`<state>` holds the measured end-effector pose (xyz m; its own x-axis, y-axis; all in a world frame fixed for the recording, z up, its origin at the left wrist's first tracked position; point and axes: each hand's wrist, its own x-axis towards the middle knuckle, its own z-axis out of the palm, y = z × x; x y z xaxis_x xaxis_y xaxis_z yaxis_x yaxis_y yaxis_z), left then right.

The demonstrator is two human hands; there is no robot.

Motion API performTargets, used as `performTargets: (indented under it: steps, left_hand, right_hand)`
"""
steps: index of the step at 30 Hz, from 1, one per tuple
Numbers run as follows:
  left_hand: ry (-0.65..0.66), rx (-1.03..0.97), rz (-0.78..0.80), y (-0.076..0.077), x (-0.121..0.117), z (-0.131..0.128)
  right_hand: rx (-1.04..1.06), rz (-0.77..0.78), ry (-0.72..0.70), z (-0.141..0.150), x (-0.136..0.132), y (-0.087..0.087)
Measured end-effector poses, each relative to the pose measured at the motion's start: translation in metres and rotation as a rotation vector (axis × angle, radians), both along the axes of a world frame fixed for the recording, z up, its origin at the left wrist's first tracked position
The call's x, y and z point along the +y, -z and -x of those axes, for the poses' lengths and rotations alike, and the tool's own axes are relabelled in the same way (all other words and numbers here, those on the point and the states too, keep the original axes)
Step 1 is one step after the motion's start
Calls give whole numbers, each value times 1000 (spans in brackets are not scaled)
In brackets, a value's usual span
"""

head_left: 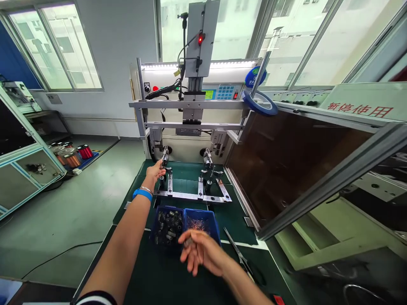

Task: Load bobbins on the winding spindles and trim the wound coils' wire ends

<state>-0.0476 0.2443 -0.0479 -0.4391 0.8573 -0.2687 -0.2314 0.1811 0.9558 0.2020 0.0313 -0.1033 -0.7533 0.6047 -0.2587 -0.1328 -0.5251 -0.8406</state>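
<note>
My left hand [155, 171] reaches out to the left spindle [165, 155] of a bench winding machine. Its thumb and index finger close at the spindle's lower end; whatever is between them is too small to make out. Nearer to me, my right hand [205, 253] hovers in front of two blue bins, fingers curled. A small greyish piece seems to show between thumb and fingers, too blurred to name. The left bin [154, 240] contains many small black cylindrical parts [170, 224]. Fine copper-coloured wire scraps [197, 224] lie in the right bin [215, 226].
A metal bracket frame [186, 195] lies beyond the bins, below the left and right spindles [207, 157]. Scissors [238, 252] rest on the green mat at right. A brown panel [295, 161] stands along the right side. Wire spools [72, 157] sit on the floor at left.
</note>
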Motion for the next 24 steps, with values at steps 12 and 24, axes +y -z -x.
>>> performTargets:
  steps: [12,24]
  left_hand:
    - [419,33,-301,-35,-137,-25]
    - [799,-28,58,121,-298,-19]
  right_hand:
    - [-753,-851,-190,3,-35,38]
    - [-785,-1295,112,31,43,-6]
